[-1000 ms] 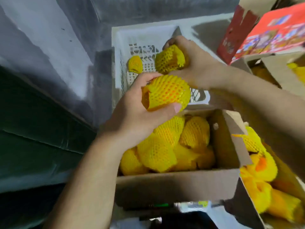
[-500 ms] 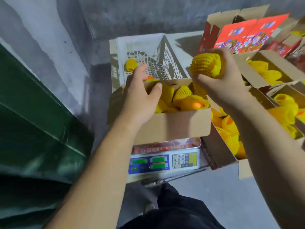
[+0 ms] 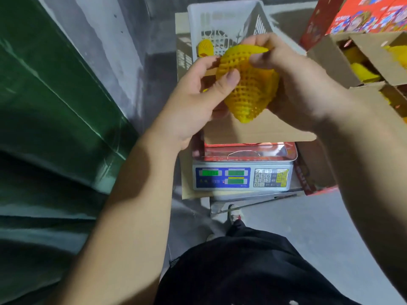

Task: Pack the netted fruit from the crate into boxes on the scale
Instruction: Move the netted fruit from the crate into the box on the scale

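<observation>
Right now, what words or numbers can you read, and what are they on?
"7 8 9", "4 5 6", "1 2 3", "0": keypad of the scale.
Green displays on the scale: digits too blurred to read.
Red printed boxes: print too blurred to read.

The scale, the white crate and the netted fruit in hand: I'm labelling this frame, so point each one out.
scale (image 3: pixel 222 177), head view, on its blue display panel.
white crate (image 3: pixel 217 15), head view, on its far wall.
netted fruit (image 3: pixel 250 84), head view, on the net's middle, between both hands.
</observation>
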Available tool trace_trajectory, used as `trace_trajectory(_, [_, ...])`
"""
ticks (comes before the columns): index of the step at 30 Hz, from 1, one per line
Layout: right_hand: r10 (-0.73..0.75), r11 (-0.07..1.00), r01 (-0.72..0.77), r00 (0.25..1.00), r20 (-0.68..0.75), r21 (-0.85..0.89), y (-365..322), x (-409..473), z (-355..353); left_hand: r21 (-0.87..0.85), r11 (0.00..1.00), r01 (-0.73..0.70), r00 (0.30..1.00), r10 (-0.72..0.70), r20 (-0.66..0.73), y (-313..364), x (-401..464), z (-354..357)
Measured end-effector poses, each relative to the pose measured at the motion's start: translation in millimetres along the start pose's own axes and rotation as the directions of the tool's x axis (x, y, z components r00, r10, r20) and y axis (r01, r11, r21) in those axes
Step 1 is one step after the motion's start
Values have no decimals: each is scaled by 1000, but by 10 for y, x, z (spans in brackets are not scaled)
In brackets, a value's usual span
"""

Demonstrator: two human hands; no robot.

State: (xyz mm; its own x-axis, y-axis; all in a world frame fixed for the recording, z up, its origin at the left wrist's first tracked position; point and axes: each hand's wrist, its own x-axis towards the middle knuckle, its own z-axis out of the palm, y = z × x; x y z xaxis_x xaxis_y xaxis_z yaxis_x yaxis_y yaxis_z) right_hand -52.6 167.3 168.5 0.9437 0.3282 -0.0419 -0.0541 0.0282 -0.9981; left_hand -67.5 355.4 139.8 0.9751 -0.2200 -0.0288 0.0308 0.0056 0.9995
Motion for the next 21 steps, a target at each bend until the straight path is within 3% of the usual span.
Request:
trace_trajectory(5, [47,994,-32,989,-140,105,5,57,213,119,983,-140,980,155,-128,48,-65,44])
trace_trajectory(8, [68,984,-27,970,-234,177,-1,70,342,108,987,-118,967,139,-212,52,-58,101])
trace_trajectory(12, [73,962,-25,983,-170,271,-31,67,363,43,998,-46,955,57,-292,34,-19,104])
trace_trajectory(16, [88,956,-33,980,-176,291,24,82,335,-50,996,79,980,-87,-180,-4,-38,71])
trace_trajectory(21, [90,979,-70,991,-97,189,136,94,275,-274,961,35,973,-96,-211,-20,-23,72])
